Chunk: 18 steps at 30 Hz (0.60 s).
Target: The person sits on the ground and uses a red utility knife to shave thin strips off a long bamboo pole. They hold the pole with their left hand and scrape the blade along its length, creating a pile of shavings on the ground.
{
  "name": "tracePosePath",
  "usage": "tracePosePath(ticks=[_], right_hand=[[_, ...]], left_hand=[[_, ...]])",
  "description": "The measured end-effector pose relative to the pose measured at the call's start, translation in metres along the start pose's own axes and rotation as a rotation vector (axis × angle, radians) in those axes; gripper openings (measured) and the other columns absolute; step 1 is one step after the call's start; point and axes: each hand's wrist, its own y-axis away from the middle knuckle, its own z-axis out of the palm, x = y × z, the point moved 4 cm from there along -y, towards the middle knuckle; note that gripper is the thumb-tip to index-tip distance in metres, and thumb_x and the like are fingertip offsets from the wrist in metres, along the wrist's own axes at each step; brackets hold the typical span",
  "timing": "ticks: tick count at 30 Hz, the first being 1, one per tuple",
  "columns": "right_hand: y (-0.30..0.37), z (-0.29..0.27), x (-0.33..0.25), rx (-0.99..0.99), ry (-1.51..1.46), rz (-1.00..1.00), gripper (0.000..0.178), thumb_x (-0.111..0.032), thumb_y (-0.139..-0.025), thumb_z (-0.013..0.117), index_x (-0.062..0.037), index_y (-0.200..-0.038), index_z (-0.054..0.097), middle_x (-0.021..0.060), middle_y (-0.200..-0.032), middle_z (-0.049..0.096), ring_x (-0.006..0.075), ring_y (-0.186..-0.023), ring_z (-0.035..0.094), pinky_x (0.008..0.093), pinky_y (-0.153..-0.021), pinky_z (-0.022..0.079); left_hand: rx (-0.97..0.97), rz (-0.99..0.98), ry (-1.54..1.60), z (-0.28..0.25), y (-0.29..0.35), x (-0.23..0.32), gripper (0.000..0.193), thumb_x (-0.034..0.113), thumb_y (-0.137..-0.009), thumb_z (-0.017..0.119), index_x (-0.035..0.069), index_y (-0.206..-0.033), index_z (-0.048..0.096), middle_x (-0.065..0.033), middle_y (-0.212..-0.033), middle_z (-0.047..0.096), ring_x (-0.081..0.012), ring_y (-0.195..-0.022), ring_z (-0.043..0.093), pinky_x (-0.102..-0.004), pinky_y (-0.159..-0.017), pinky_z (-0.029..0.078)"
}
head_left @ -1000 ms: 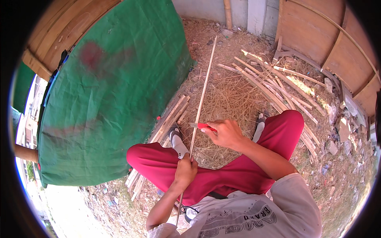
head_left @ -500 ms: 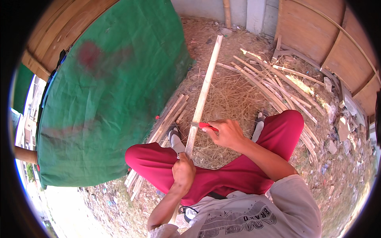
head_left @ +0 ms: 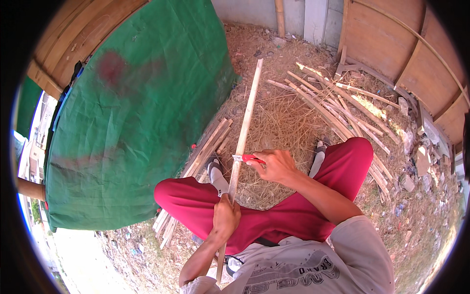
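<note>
A: Left hand (head_left: 226,215)?
B: Fist wrapped round the lower part of a pale wooden strip (head_left: 248,108), beside the left knee (head_left: 183,193).
A: Strip's position?
B: Slants between the knees, from beside the shirt (head_left: 298,262) out past the left foot (head_left: 215,171). Far end's over the ground; can't tell if it touches.
A: Right hand (head_left: 276,165)?
B: Gripping a red-handled knife (head_left: 252,158), blade across the strip, farther out than the left hand.
A: Surroundings?
B: Straw-like scraps (head_left: 281,122) between and beyond the feet, loose pile of strips (head_left: 320,109) to the right, smaller bundle (head_left: 210,143) left, near the green tarp (head_left: 137,117).
</note>
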Motion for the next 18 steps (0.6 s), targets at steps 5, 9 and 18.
tracePosePath(ticks=[5,9,18], right_hand=[[-0.003,0.005,0.002,-0.033,0.022,0.033,0.036,-0.042,-0.09,0.069,-0.008,-0.099,0.078,0.0118,-0.076,0.073,0.0289,-0.059,0.069,0.0416,-0.047,0.052],[-0.004,0.008,0.003,-0.06,0.048,0.055,0.035,-0.04,-0.088,0.071,-0.008,-0.1,0.078,0.0113,-0.079,0.074,0.0297,-0.059,0.069,0.0423,-0.049,0.053],[-0.002,0.015,0.007,-0.061,0.057,0.062,0.036,-0.044,-0.089,0.069,-0.0106,-0.102,0.078,0.0121,-0.079,0.074,0.0293,-0.058,0.068,0.0422,-0.048,0.051]], left_hand=[[-0.022,-0.007,0.027,-0.001,0.0,0.0,0.017,0.008,-0.089,0.059,-0.007,-0.098,0.056,-0.0325,-0.08,0.066,-0.0502,-0.08,0.067,-0.0552,-0.072,0.054],[-0.019,-0.007,0.018,0.0,0.0,-0.001,0.019,0.008,-0.09,0.059,-0.007,-0.1,0.056,-0.0326,-0.08,0.066,-0.0502,-0.08,0.067,-0.0552,-0.072,0.054],[-0.004,0.013,-0.009,0.004,-0.001,-0.005,0.022,0.007,-0.089,0.06,-0.009,-0.104,0.055,-0.0327,-0.081,0.066,-0.0511,-0.081,0.066,-0.0555,-0.073,0.054]])
